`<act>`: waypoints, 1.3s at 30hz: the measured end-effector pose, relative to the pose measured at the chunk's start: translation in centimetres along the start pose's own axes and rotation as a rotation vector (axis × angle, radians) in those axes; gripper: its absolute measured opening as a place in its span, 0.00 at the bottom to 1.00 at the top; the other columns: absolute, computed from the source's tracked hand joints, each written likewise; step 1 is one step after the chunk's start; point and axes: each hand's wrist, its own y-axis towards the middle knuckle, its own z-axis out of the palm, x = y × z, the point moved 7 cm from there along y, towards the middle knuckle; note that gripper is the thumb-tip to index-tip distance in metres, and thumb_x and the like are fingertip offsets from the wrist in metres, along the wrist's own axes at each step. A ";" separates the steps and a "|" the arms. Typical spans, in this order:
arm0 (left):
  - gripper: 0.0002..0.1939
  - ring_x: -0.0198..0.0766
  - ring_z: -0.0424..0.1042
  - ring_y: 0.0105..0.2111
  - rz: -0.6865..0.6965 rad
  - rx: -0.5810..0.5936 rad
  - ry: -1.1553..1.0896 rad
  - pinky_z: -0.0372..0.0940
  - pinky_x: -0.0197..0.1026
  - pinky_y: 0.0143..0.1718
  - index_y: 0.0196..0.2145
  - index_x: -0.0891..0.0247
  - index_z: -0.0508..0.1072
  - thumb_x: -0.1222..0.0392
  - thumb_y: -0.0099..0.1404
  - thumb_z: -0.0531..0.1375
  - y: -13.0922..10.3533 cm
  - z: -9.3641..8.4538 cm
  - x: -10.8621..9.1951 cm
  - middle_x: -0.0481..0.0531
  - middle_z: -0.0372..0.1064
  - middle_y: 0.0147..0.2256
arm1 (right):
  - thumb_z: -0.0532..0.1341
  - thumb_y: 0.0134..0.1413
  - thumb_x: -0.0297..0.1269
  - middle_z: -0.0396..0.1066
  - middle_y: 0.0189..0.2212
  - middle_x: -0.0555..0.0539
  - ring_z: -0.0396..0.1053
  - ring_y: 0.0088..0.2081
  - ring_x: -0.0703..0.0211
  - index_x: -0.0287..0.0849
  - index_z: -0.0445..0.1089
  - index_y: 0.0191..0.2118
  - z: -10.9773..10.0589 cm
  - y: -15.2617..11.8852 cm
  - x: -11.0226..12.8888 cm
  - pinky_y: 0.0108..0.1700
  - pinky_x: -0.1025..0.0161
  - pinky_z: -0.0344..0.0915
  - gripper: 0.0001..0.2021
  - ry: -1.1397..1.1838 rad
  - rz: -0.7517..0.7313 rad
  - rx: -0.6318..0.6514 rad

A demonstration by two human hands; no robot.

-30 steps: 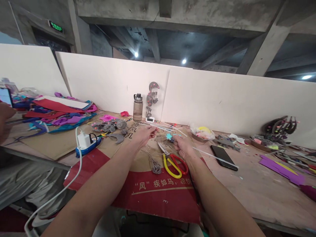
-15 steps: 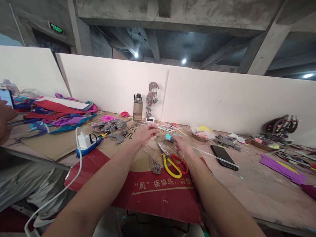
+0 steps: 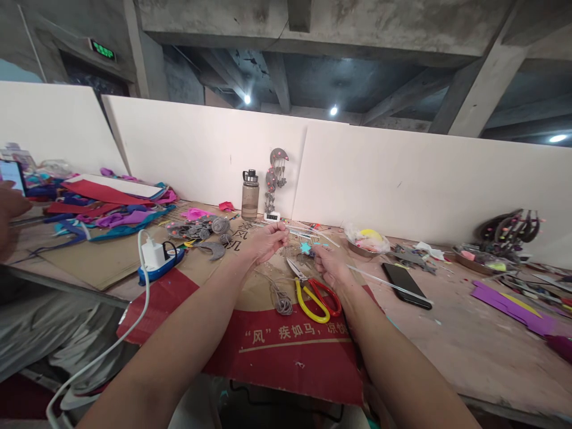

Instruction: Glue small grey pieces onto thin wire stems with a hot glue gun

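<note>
1. Turquoise star (image 3: 305,247) shows in the gap between the person's two hands, much nearer the right; whether it rests on the cardboard (image 3: 286,357) or is held just above it cannot be told.
2. Far to the left of both hands, a co-worker's hand (image 3: 12,202) is beside a phone with a lit screen (image 3: 12,174), with a heap of coloured scraps (image 3: 111,199) to its right.
3. Nearer on the left hand's outer side are a white charger (image 3: 153,254) on a blue power strip (image 3: 161,269) and, closer in, a grey crescent (image 3: 215,250).
4. The left hand (image 3: 272,239) is narrow, its thumb and fingertips drawn together in a pinch; anything between them is too small to make out.
5. Between the forearms, closer to the body than the hands, lie a bundle of grey yarn (image 3: 283,302) and, to its right, scissors with yellow and red handles (image 3: 313,295), blades pointing toward the gap.
6. The right hand (image 3: 328,261) is curled, its fingertips narrow and just beside the star; contact or grip cannot be confirmed.
7. To the right hand's right, a thin clear rod (image 3: 384,281) slants across a black phone (image 3: 404,284).
</note>
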 end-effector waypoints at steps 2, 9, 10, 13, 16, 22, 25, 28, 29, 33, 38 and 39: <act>0.11 0.27 0.59 0.23 0.000 0.018 -0.024 0.56 0.34 0.28 0.26 0.65 0.64 0.65 0.54 0.66 -0.1 0.4 -0.2 0.44 0.58 0.22 | 0.64 0.41 0.31 0.44 0.11 0.62 0.38 0.14 0.75 0.43 0.53 0.19 0.0 0.0 0.0 0.14 0.73 0.36 0.15 -0.001 0.000 -0.007; 0.15 0.25 0.51 0.19 -0.075 0.032 -0.131 0.51 0.32 0.22 0.23 0.64 0.58 0.68 0.51 0.64 -0.5 0.4 -0.1 0.41 0.49 0.20 | 0.65 0.41 0.32 0.45 0.11 0.62 0.39 0.15 0.75 0.43 0.55 0.20 -0.1 -0.1 -0.1 0.14 0.73 0.36 0.15 0.000 -0.003 -0.019; 0.16 0.24 0.49 0.18 -0.075 0.008 -0.137 0.49 0.31 0.20 0.23 0.63 0.57 0.68 0.51 0.64 -0.5 0.0 -0.1 0.40 0.47 0.20 | 0.65 0.41 0.32 0.45 0.11 0.62 0.39 0.15 0.75 0.43 0.55 0.20 0.0 -0.1 -0.1 0.14 0.73 0.36 0.15 0.002 -0.003 -0.018; 0.16 0.23 0.45 0.16 -0.040 -0.065 -0.138 0.46 0.31 0.18 0.23 0.63 0.57 0.68 0.52 0.65 -0.4 -0.9 -0.3 0.39 0.45 0.18 | 0.66 0.40 0.33 0.46 0.12 0.61 0.40 0.15 0.75 0.43 0.55 0.20 0.0 -0.2 -0.1 0.14 0.73 0.37 0.16 0.002 -0.003 -0.019; 0.12 0.24 0.54 0.18 0.023 -0.138 -0.098 0.54 0.31 0.22 0.26 0.65 0.64 0.66 0.51 0.67 -0.2 -1.4 -0.7 0.40 0.53 0.19 | 0.66 0.40 0.33 0.46 0.12 0.61 0.40 0.15 0.75 0.42 0.55 0.20 0.0 -0.2 0.0 0.14 0.73 0.36 0.16 0.000 -0.007 -0.014; 0.13 0.28 0.65 0.24 0.002 -0.162 0.009 0.63 0.36 0.32 0.29 0.68 0.70 0.59 0.50 0.69 -0.1 -1.4 -0.3 0.47 0.64 0.24 | 0.66 0.41 0.34 0.44 0.12 0.62 0.38 0.15 0.75 0.43 0.55 0.19 0.0 0.0 -0.1 0.14 0.73 0.36 0.16 -0.011 -0.013 -0.002; 0.12 0.29 0.64 0.24 0.001 -0.101 0.002 0.62 0.36 0.31 0.27 0.66 0.68 0.58 0.53 0.68 -0.1 -0.9 -0.4 0.46 0.63 0.23 | 0.66 0.41 0.34 0.44 0.12 0.62 0.38 0.14 0.75 0.43 0.56 0.20 -0.1 0.1 -0.3 0.14 0.72 0.36 0.16 -0.019 -0.016 -0.005; 0.12 0.28 0.62 0.22 0.010 -0.103 0.014 0.61 0.36 0.28 0.25 0.66 0.66 0.59 0.53 0.67 -0.2 -0.7 -0.5 0.45 0.62 0.22 | 0.66 0.42 0.34 0.44 0.11 0.62 0.39 0.14 0.74 0.43 0.55 0.20 -0.1 0.2 -0.4 0.14 0.72 0.37 0.16 -0.023 -0.016 0.000; 0.12 0.28 0.61 0.22 0.010 -0.106 0.022 0.61 0.35 0.28 0.24 0.66 0.66 0.59 0.53 0.66 -0.2 -0.6 -0.6 0.45 0.61 0.22 | 0.66 0.42 0.34 0.44 0.11 0.62 0.39 0.14 0.74 0.43 0.55 0.20 -0.1 0.2 -0.4 0.14 0.72 0.37 0.16 -0.024 -0.015 0.002; 0.14 0.27 0.60 0.22 0.008 -0.081 0.024 0.60 0.35 0.28 0.24 0.66 0.64 0.59 0.52 0.67 -0.2 -0.2 -0.5 0.45 0.61 0.22 | 0.66 0.42 0.35 0.45 0.11 0.62 0.40 0.14 0.74 0.43 0.56 0.20 -0.1 0.2 -0.4 0.14 0.72 0.37 0.15 -0.028 -0.016 0.003; 0.15 0.27 0.62 0.22 0.028 -0.132 0.032 0.60 0.35 0.28 0.25 0.65 0.63 0.65 0.48 0.68 -0.1 -0.7 -0.6 0.44 0.63 0.24 | 0.66 0.41 0.35 0.45 0.11 0.61 0.40 0.14 0.74 0.43 0.56 0.20 -0.2 0.1 -0.4 0.14 0.72 0.38 0.15 -0.031 -0.024 -0.005; 0.15 0.27 0.63 0.23 0.034 -0.151 0.033 0.60 0.35 0.28 0.26 0.65 0.63 0.67 0.47 0.68 -0.1 -0.8 -0.7 0.45 0.65 0.26 | 0.66 0.41 0.35 0.45 0.11 0.61 0.40 0.14 0.74 0.43 0.56 0.20 -0.2 0.1 -0.3 0.14 0.72 0.38 0.15 -0.031 -0.025 -0.006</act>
